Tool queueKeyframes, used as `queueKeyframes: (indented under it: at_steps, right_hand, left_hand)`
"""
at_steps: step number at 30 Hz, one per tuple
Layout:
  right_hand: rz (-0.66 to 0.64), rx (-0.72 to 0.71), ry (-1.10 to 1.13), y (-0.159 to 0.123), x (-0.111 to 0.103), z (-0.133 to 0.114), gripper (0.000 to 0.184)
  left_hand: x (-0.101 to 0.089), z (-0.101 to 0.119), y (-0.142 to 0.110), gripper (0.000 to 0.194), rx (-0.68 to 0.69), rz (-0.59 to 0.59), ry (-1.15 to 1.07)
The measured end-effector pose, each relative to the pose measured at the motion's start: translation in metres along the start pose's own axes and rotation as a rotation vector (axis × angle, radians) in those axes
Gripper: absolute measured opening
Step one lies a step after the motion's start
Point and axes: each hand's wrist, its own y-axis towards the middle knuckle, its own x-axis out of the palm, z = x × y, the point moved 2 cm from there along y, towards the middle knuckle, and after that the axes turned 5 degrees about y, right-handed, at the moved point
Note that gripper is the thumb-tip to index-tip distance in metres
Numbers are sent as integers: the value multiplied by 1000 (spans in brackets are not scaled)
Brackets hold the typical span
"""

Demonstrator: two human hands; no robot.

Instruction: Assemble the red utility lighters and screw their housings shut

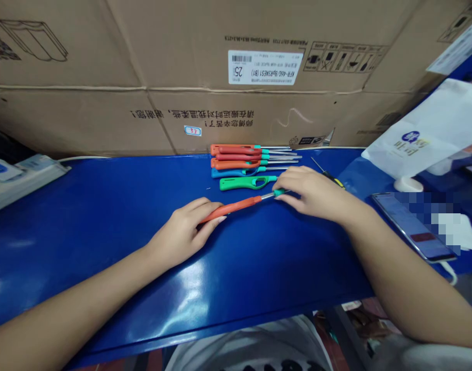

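Observation:
My left hand (184,229) is closed around the handle end of an orange long-nosed lighter (236,206) that lies across the blue table (104,216). My right hand (311,193) pinches the teal collar and metal nozzle at the lighter's other end. Just behind it lies a green lighter (246,182). Further back, a row of several orange lighters and a blue one (243,157) lies side by side, metal tips pointing right.
Large cardboard boxes (182,77) wall off the back of the table. A small screwdriver (331,176) lies behind my right hand. A phone (411,226) and a white bag (425,129) sit at the right. A power strip (23,175) is at the left.

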Motion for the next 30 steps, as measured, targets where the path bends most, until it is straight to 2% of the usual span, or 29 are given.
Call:
queueKeyframes:
  at_steps: [4, 7, 14, 25, 28, 30]
  right_hand:
    - [41, -133, 35, 6, 19, -23, 20]
    - [62, -159, 26, 8, 27, -27, 21]
    - [40, -151, 43, 7, 25, -18, 28]
    - [163, -289, -45, 3, 21, -35, 27]
    - [164, -291, -61, 2, 22, -37, 29]
    - [141, -281, -62, 2, 23, -38, 29]
  left_hand:
    - [1, 3, -1, 25, 61, -25, 10]
    - [1, 3, -2, 24, 79, -27, 11]
    - [3, -1, -3, 23, 43, 14, -49]
    - [-4, 11, 0, 17, -40, -21, -294]
    - [-3, 10, 1, 19, -48, -33, -324]
    - [-3, 11, 0, 15, -7, -32, -294]
